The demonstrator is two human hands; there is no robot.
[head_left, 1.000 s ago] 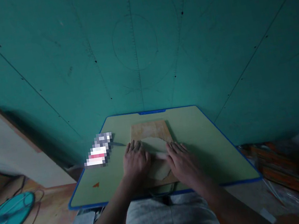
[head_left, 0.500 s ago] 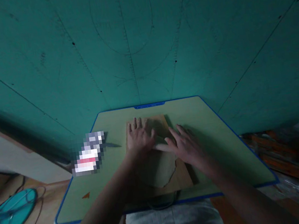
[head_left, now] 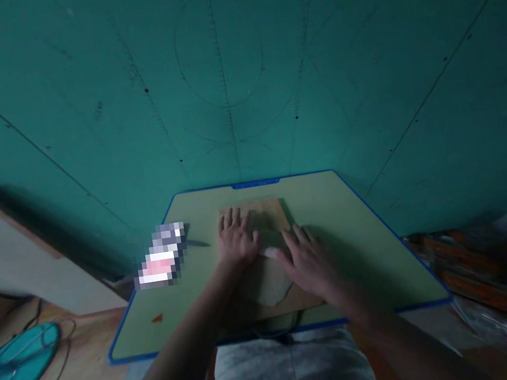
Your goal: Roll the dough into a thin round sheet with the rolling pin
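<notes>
With the left hand point(head_left: 237, 244) and right hand point(head_left: 310, 261) both in a spread, flat grip, the pale roller point(head_left: 271, 253) at lower centre, across the thin sheet point(head_left: 268, 286) on the wooden board point(head_left: 308, 299), wants equal pressure at each end.

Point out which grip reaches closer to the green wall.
The left grip: its outstretched fingers extend farther past the rolling pin toward the green wall than those of the right grip.
</notes>
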